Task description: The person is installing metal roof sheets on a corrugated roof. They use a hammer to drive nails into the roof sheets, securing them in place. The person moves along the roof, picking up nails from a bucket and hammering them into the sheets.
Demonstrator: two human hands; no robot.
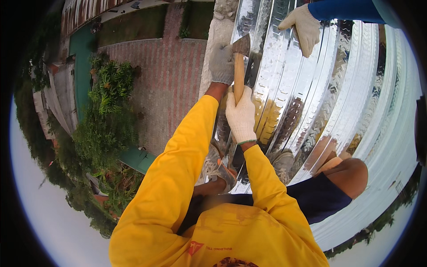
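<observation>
The shiny ribbed metal sheeting [338,89] runs out to a long edge just to the left of both hands, and past that edge there is only a drop to a brick-paved yard [164,80] and green shrubs [111,93] well below. To the right of the hands the sheeting spreads wide, ridge after ridge, giving open room on that side. The right hand [241,116], in a white knit glove, is wrapped closed around the lower part of the wooden handle of a hammer [239,66], which stands upright ahead of it with its dark metal head at the far end. The left hand [221,64], in a grey glove, sits just left of the hammer head, close by the sheet's edge; whether its fingers grip anything cannot be told. Farther right and beyond, another person's gloved hand [303,27] on a blue sleeve rests on the sheeting, well apart from the hammer.
</observation>
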